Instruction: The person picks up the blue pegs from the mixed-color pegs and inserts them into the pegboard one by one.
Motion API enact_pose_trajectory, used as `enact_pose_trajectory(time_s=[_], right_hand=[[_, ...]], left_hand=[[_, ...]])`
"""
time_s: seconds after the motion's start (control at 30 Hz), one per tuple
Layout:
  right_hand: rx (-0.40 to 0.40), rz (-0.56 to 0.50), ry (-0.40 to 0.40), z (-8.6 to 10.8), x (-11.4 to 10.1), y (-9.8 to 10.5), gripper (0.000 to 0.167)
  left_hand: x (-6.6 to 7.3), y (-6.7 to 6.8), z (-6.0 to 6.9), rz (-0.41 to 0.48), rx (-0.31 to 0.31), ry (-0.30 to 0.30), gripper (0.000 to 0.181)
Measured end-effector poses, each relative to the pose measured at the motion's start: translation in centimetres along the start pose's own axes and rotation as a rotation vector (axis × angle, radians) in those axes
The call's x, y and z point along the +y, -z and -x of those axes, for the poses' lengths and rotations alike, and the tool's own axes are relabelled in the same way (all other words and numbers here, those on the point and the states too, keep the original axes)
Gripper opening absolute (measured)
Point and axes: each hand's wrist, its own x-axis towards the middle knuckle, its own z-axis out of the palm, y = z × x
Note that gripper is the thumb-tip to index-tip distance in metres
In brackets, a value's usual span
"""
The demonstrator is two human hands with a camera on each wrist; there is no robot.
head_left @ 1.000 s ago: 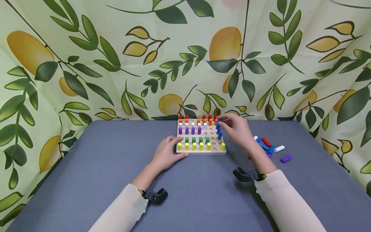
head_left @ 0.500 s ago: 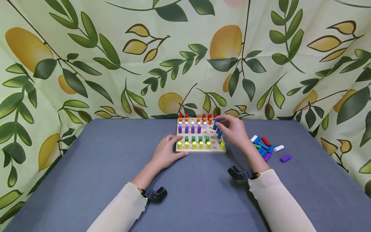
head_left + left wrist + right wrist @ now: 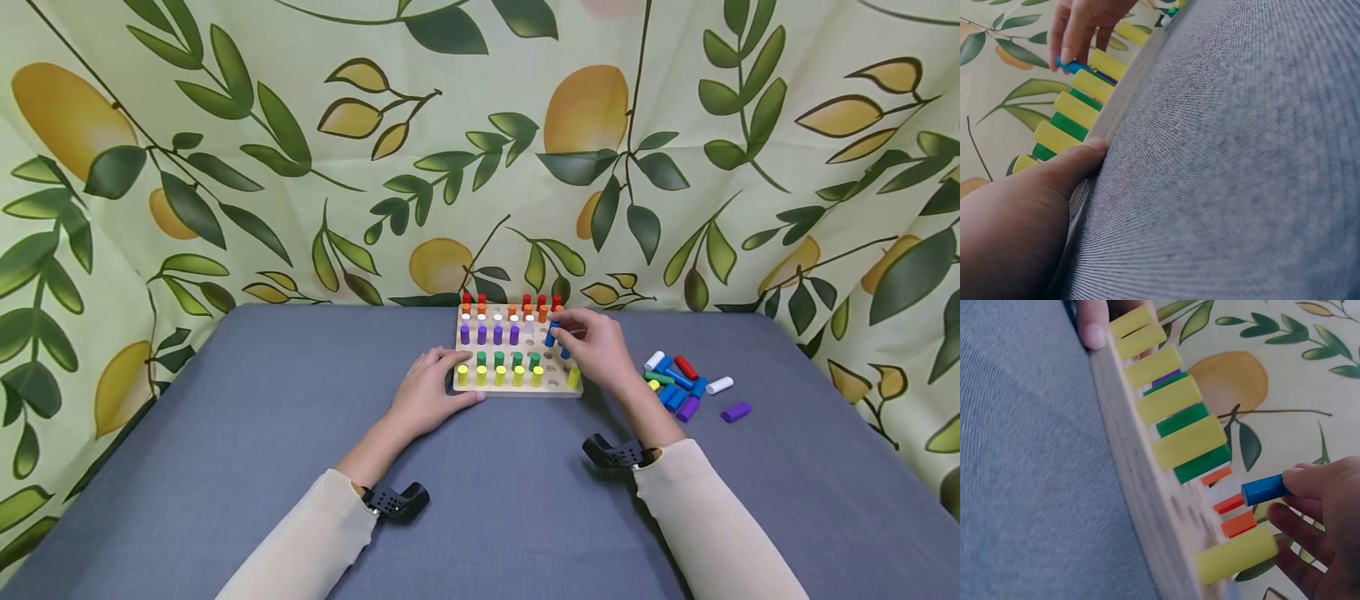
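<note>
A wooden pegboard (image 3: 517, 394) near the table's far edge holds upright rows of red, orange, white, purple, green and yellow pegs. My left hand (image 3: 429, 390) holds its front left corner, the thumb (image 3: 1091, 153) against the front edge in the left wrist view. Over the board's right part, my right hand (image 3: 600, 346) pinches a blue peg (image 3: 552, 335) between thumb and fingers. In the right wrist view that blue peg (image 3: 1264, 489) points toward the board, its lower end apart from the yellow peg (image 3: 1238, 553). Another blue peg (image 3: 566, 352) stands partly hidden beside my right fingers.
Right of the board lies a loose pile of blue, green, yellow, red, white and purple pegs (image 3: 677, 379). A lone purple peg (image 3: 736, 412) lies apart from it. Patterned cloth (image 3: 480, 167) hangs behind the grey table (image 3: 480, 500).
My right hand has moved left and slightly down with the blue peg, from the board's right edge to farther inside. More of the loose pile shows. My left hand stays at the corner.
</note>
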Motion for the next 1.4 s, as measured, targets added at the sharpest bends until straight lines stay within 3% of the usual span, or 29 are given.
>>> enact_pose_trajectory(time_s=[0.5, 0.73, 1.4], right_hand=[[-0.029, 0.019, -0.001, -0.1, 0.8, -1.1, 0.025], [-0.040, 0.043, -0.011, -0.2, 1.0, -1.2, 0.024], [-0.036, 0.101, 0.002, 0.3, 1.3, -0.8, 0.021]], left_hand=[[-0.3, 0.4, 0.1, 0.000, 0.015, 0.000, 0.070], [-0.3, 0.3, 0.1, -0.017, 0.040, -0.036, 0.069], [-0.1, -0.2, -0.2, -0.011, 0.013, -0.022, 0.070]])
